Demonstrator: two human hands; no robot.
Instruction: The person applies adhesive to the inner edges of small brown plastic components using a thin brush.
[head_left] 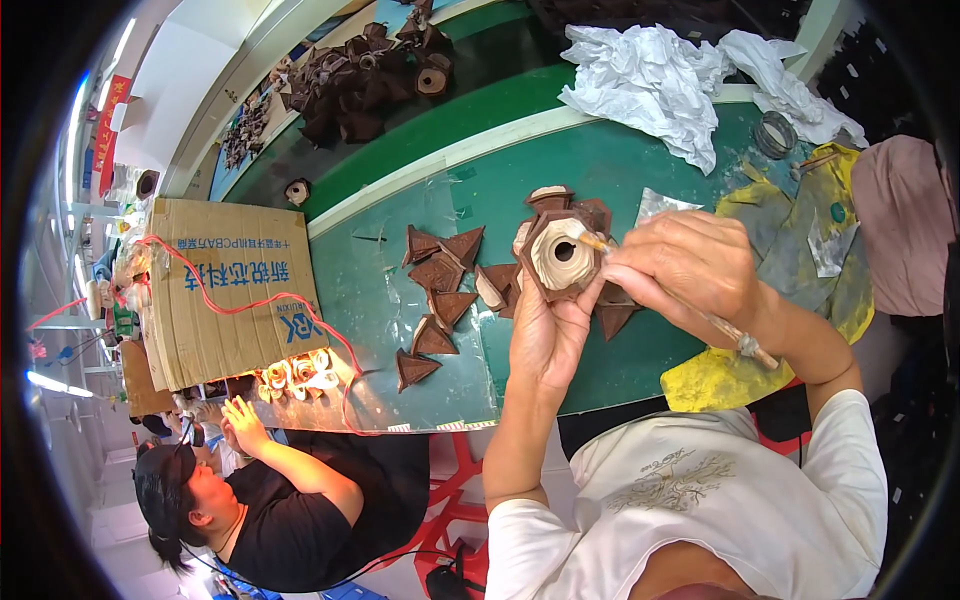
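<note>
My left hand (550,342) is wrapped round the lower side of a brown, many-sided piece (548,270) with a cream-coloured face and a round dark hole in its middle. Between the fingers of my right hand (690,262) is a brush (750,350) with a thin wooden handle. Its tip meets the right edge of the cream face or lies just in front of it; I cannot tell which. Several brown pointed pieces (440,272) lie on the green table to the left of my hands. More brown pieces sit partly hidden behind the held one.
Crumpled white sheets (650,85) lie at the far right, with a stained yellow cloth (740,382) nearer my right arm. A cardboard box (235,300) stands at the left, beside a red cord (345,345) and a co-worker (290,510). Brown parts (350,85) are heaped beyond the pale ledge.
</note>
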